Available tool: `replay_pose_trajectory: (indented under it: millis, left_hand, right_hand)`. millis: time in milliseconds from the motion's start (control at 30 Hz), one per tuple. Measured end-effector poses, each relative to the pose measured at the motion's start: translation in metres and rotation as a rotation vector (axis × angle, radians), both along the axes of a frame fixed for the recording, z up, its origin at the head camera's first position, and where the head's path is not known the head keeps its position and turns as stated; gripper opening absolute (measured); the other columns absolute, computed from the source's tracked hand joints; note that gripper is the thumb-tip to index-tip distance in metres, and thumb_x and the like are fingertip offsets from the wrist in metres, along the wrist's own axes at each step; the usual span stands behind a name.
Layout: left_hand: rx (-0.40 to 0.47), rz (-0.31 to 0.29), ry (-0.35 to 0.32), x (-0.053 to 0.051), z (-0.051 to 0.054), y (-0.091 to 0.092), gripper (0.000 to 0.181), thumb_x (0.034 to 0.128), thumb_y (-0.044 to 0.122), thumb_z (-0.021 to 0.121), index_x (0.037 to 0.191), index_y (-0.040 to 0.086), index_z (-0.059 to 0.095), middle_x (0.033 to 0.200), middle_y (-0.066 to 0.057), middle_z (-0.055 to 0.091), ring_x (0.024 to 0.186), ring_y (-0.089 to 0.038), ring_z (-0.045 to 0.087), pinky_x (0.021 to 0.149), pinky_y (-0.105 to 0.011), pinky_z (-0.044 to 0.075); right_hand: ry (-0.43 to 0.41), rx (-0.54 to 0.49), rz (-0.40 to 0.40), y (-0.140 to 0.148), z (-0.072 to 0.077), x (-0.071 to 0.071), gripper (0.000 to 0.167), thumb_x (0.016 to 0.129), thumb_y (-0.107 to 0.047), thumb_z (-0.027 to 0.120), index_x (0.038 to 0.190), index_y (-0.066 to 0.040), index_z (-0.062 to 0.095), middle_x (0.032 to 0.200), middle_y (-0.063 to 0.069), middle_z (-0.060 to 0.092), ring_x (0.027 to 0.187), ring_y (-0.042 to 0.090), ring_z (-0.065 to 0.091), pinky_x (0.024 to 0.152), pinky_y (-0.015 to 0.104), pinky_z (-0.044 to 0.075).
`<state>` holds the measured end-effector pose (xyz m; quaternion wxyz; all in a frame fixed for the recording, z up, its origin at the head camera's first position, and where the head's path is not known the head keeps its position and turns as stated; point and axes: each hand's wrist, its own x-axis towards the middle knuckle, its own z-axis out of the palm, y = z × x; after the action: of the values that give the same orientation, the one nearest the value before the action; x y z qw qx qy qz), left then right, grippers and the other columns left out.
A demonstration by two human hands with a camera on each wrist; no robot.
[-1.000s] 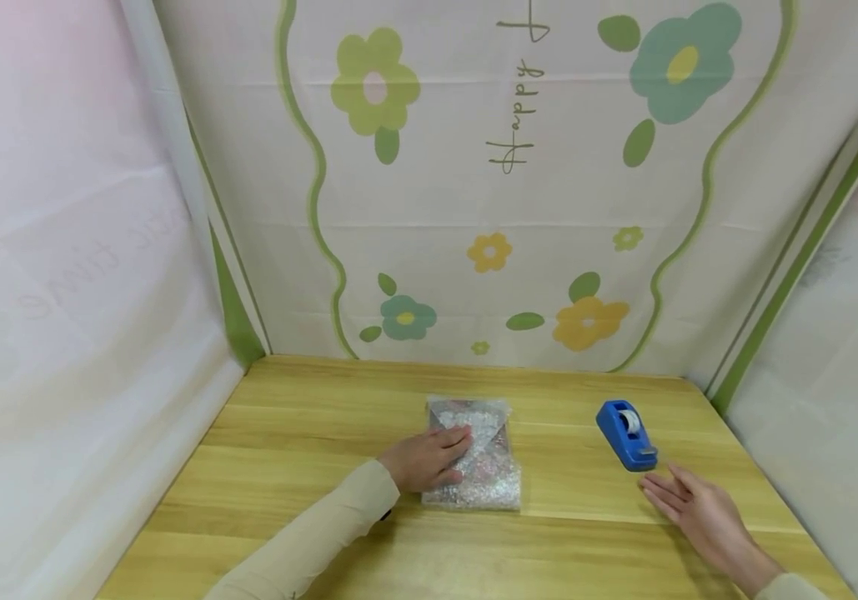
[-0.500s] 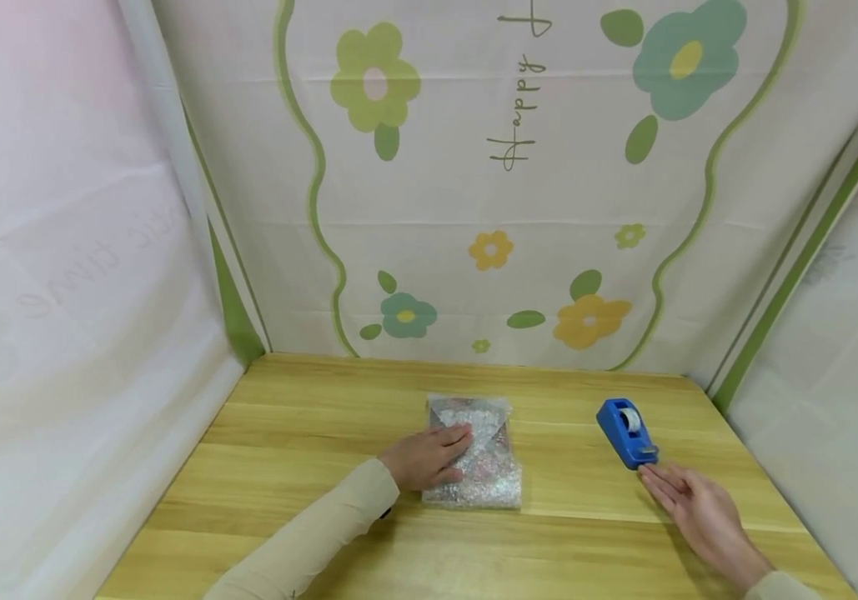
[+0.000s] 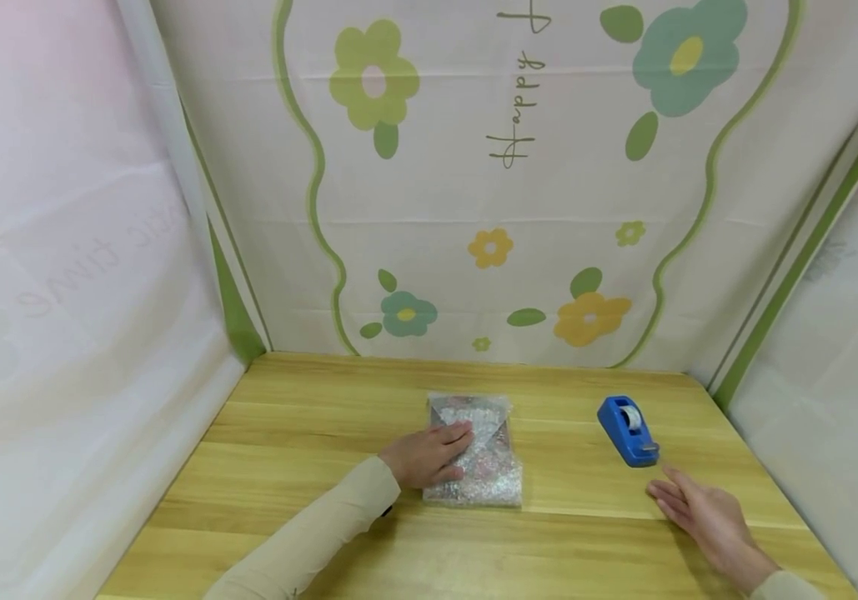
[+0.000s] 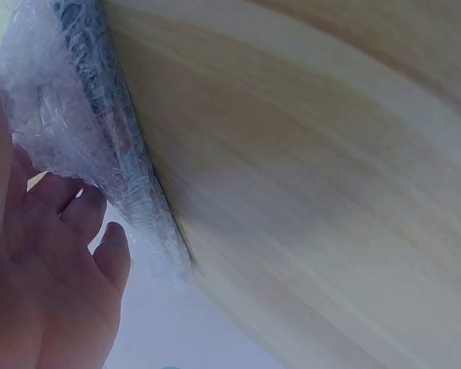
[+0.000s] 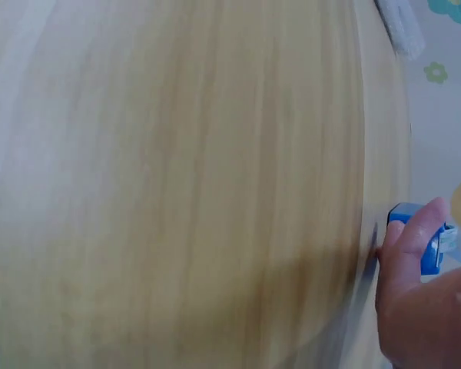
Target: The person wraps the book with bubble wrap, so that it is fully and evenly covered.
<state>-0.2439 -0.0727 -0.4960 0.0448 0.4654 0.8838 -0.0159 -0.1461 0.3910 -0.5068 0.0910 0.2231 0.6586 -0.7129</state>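
A flat item wrapped in bubble wrap [image 3: 484, 479] lies in the middle of the table, its upper flap folded to a point. My left hand [image 3: 429, 457] rests on its left part with extended fingers; the left wrist view shows the wrap [image 4: 50, 115] beside that hand [image 4: 54, 284]. A blue tape dispenser [image 3: 624, 437] with a pale roll stands to the right, its cutter end towards me. Just in front of that end is my right hand [image 3: 706, 517], fingers extended, a small gap from the dispenser. No held thing shows in it.
The wooden table [image 3: 308, 467] runs back to a white cloth [image 3: 436, 183] printed with flowers. More cloth hangs at the left [image 3: 83, 250] and right [image 3: 834, 350] sides.
My right hand moved up to the dispenser's cutter end, then drew slightly back towards me. My left hand and the wrapped item have stayed in place.
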Motion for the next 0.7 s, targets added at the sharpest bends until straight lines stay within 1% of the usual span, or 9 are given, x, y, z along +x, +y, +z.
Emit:
replay_pose_trajectory:
  millis: [133, 267, 300, 367, 433, 500, 533, 600, 700]
  left_hand:
    - [-0.003, -0.003, 0.012, 0.0001, 0.0004, -0.0001, 0.067, 0.1128, 0.043, 0.045, 0.165, 0.003, 0.033, 0.174, -0.013, 0.032, 0.162, -0.025, 0.032, 0.131, -0.041, 0.033]
    - [-0.002, -0.001, 0.013, 0.0001, 0.001, -0.0001, 0.066, 0.1128, 0.043, 0.045, 0.165, 0.003, 0.034, 0.174, -0.013, 0.032, 0.161, -0.025, 0.033, 0.131, -0.041, 0.033]
    - [-0.003, 0.001, 0.011, 0.0002, 0.0012, -0.0002, 0.066, 0.113, 0.043, 0.045, 0.165, 0.003, 0.033, 0.174, -0.013, 0.032, 0.162, -0.025, 0.032, 0.131, -0.04, 0.032]
    - [-0.006, 0.003, 0.008, 0.0003, 0.0015, 0.0, 0.067, 0.1132, 0.043, 0.044, 0.166, 0.004, 0.032, 0.174, -0.012, 0.03, 0.162, -0.024, 0.031, 0.132, -0.039, 0.031]
    - [-0.006, 0.005, 0.012, 0.0002, 0.0013, 0.0, 0.067, 0.113, 0.044, 0.044, 0.166, 0.005, 0.032, 0.174, -0.012, 0.031, 0.162, -0.024, 0.031, 0.131, -0.039, 0.031]
    - [-0.008, 0.006, 0.008, 0.0, 0.0007, 0.0001, 0.067, 0.1132, 0.044, 0.043, 0.166, 0.005, 0.031, 0.175, -0.011, 0.03, 0.162, -0.024, 0.03, 0.132, -0.038, 0.03]
    - [-0.007, 0.006, 0.006, -0.0002, 0.0005, 0.0002, 0.067, 0.1131, 0.044, 0.044, 0.166, 0.005, 0.031, 0.175, -0.011, 0.03, 0.162, -0.024, 0.03, 0.132, -0.038, 0.03]
    - [-0.006, 0.005, 0.006, -0.0003, 0.0003, 0.0001, 0.067, 0.113, 0.044, 0.044, 0.166, 0.005, 0.032, 0.175, -0.012, 0.03, 0.162, -0.024, 0.031, 0.132, -0.038, 0.031]
    - [-0.011, 0.003, 0.006, -0.0003, 0.0, 0.0002, 0.067, 0.113, 0.044, 0.044, 0.166, 0.005, 0.031, 0.175, -0.012, 0.029, 0.162, -0.024, 0.03, 0.132, -0.039, 0.031]
  right_hand:
    - [-0.064, 0.092, -0.005, -0.0004, 0.0032, 0.0016, 0.091, 0.105, -0.051, 0.062, 0.163, 0.006, 0.019, 0.095, -0.011, 0.083, 0.091, -0.003, 0.077, 0.079, 0.02, 0.063]
    - [-0.067, 0.101, 0.011, -0.0002, 0.0049, 0.0012, 0.094, 0.104, -0.051, 0.064, 0.161, 0.01, 0.021, 0.094, -0.012, 0.082, 0.089, -0.003, 0.077, 0.075, 0.02, 0.063]
    - [-0.066, 0.102, 0.013, 0.0003, 0.005, 0.0008, 0.092, 0.104, -0.051, 0.064, 0.16, 0.01, 0.024, 0.094, -0.012, 0.082, 0.088, -0.003, 0.077, 0.075, 0.02, 0.063]
    - [-0.073, 0.1, 0.007, 0.0014, 0.0052, 0.0007, 0.079, 0.104, -0.049, 0.065, 0.152, 0.009, 0.042, 0.092, -0.011, 0.082, 0.087, -0.002, 0.077, 0.073, 0.02, 0.063]
    - [-0.083, 0.098, 0.002, 0.0029, 0.005, 0.0008, 0.061, 0.103, -0.049, 0.067, 0.135, 0.003, 0.062, 0.091, -0.011, 0.083, 0.085, -0.001, 0.078, 0.071, 0.02, 0.063]
    - [-0.097, 0.1, -0.001, 0.0045, 0.004, 0.0008, 0.043, 0.103, -0.048, 0.067, 0.114, -0.007, 0.075, 0.089, -0.011, 0.083, 0.082, -0.001, 0.077, 0.069, 0.019, 0.063]
    - [-0.104, 0.101, -0.001, 0.0051, 0.0036, 0.001, 0.037, 0.103, -0.048, 0.068, 0.104, -0.013, 0.078, 0.088, -0.011, 0.082, 0.081, -0.002, 0.077, 0.068, 0.019, 0.062]
    - [-0.114, 0.11, 0.004, 0.0061, 0.0023, 0.001, 0.034, 0.103, -0.048, 0.067, 0.095, -0.018, 0.079, 0.086, -0.011, 0.082, 0.078, -0.002, 0.076, 0.067, 0.017, 0.061]
    - [-0.126, 0.131, 0.011, 0.0072, 0.0, 0.0009, 0.038, 0.102, -0.05, 0.067, 0.09, -0.016, 0.08, 0.084, -0.011, 0.081, 0.075, -0.003, 0.074, 0.064, 0.016, 0.06]
